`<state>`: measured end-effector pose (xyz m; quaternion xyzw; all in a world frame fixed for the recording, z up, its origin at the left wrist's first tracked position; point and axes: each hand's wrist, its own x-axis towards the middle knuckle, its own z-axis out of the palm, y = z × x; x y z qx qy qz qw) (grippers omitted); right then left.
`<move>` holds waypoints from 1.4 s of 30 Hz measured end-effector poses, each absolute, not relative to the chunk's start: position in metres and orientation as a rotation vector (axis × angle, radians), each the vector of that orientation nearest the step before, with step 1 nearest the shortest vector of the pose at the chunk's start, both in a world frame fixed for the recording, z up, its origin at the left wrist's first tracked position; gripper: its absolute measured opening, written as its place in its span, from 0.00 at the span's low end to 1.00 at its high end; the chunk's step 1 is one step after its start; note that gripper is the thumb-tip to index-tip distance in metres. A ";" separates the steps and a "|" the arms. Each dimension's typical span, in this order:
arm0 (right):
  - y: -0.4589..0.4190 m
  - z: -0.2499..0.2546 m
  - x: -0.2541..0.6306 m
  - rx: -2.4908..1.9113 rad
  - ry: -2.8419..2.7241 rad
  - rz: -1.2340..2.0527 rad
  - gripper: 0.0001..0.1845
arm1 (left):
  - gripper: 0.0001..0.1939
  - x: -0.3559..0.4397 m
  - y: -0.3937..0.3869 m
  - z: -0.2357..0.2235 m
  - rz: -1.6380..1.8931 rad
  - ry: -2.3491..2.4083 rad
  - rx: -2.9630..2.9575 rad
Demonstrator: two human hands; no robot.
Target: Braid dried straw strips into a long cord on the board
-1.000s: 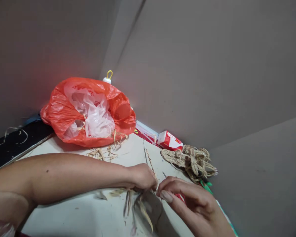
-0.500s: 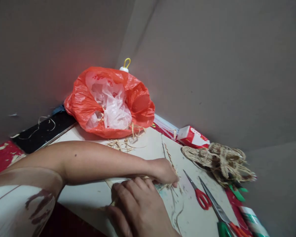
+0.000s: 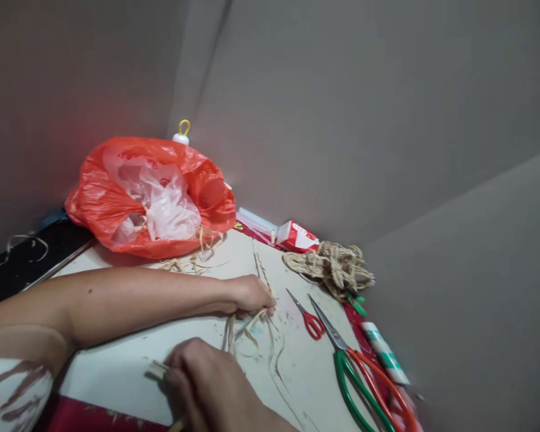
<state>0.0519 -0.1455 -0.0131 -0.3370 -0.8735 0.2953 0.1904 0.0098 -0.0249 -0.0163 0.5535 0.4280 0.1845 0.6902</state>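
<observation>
My left hand (image 3: 253, 295) reaches across the white board (image 3: 130, 366) and is closed on pale dry fibre strips (image 3: 253, 330), whose loose ends trail below it. A thin braided cord (image 3: 261, 268) lies just beyond its knuckles. Nearer to me, my right hand (image 3: 218, 384) is curled shut, slightly blurred, with the end of a pale fibre strip (image 3: 157, 368) sticking out at its left side. Small scissors (image 3: 312, 324) with red handles lie to the right of my left hand. Beside them rest larger scissors (image 3: 355, 378) with green and orange handles.
An orange plastic bag (image 3: 90, 186) holding white plastic stands at the back left, by fibre scraps (image 3: 184, 264). A black flat panel (image 3: 36, 258) lies left of it. Along the right edge are a red-and-white box (image 3: 297, 237), coiled braided rope (image 3: 339, 267) and a white-green tube (image 3: 384, 354).
The view has turned right, so things on the board appear further left. My right hand has drawn back from my left hand towards me, and the strip end now shows beside it.
</observation>
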 end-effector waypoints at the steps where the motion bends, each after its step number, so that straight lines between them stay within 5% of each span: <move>1: -0.145 -0.004 0.064 -1.007 -2.244 1.079 0.08 | 0.09 0.010 -0.024 -0.017 0.410 0.939 1.229; 3: -0.138 0.012 0.090 -1.093 -1.727 1.340 0.09 | 0.08 0.009 -0.023 -0.018 0.406 0.904 1.217; 9: -0.089 0.016 0.161 -1.137 -1.074 1.205 0.17 | 0.16 0.005 -0.025 -0.012 0.394 0.862 1.224; 42: -0.063 -0.017 0.166 -0.969 -0.769 1.371 0.19 | 0.20 0.002 -0.024 -0.013 0.413 0.790 1.223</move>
